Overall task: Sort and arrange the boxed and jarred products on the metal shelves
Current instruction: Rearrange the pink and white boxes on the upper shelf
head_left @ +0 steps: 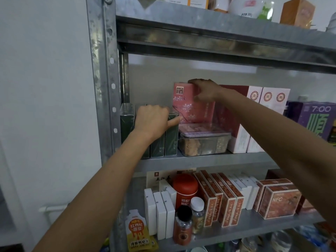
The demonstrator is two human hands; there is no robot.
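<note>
On middle shelf [209,160]: right hand [203,90] pinches pink box [192,108] at its top right corner, box upright behind clear tub [203,140]; left hand [152,119] grips green boxes [171,135] just left.

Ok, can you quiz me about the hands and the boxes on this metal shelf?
1. True or false: the right hand grips the tall pink flowered box near its top.
2. What does the left hand hold? A) dark green upright boxes B) a white bottle C) nothing.
3. Which shelf holds the round red canister: the hands' shelf or the one below?
Key: 1 true; 2 A; 3 the one below.
</note>
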